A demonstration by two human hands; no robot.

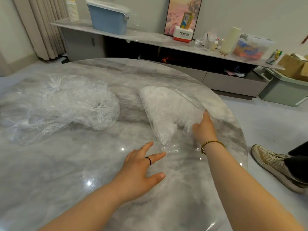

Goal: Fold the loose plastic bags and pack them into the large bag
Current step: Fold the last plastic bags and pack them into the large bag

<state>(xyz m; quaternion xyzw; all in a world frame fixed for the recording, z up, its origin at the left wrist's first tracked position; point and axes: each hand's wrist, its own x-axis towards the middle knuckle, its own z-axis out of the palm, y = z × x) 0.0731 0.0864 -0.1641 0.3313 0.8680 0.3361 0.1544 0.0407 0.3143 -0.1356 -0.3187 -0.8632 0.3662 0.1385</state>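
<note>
Large bag point(163, 110), clear, stuffed white, swallows right hand point(204, 128), grip unseen; left hand point(140, 170) spread, empty

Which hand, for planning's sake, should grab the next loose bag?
Probably left: the left hand is open and nearer the loose bags; the right hand presses into the large bag.

A home living room is indicated. A round marble-patterned table point(83, 164) is placed before a long, low media cabinet point(233, 80) that is set against the wall. Pleated curtains point(41, 27) are hung at the left, and a framed picture point(180, 10) is leaned on the cabinet top. Household clutter is spread along it: 1 blue lidded storage bin point(108, 20), stacked paper cups point(72, 10), a Panasonic box point(182, 35) and a clear tub point(250, 47). Cardboard boxes point(291, 65) are seen at the right.
</note>
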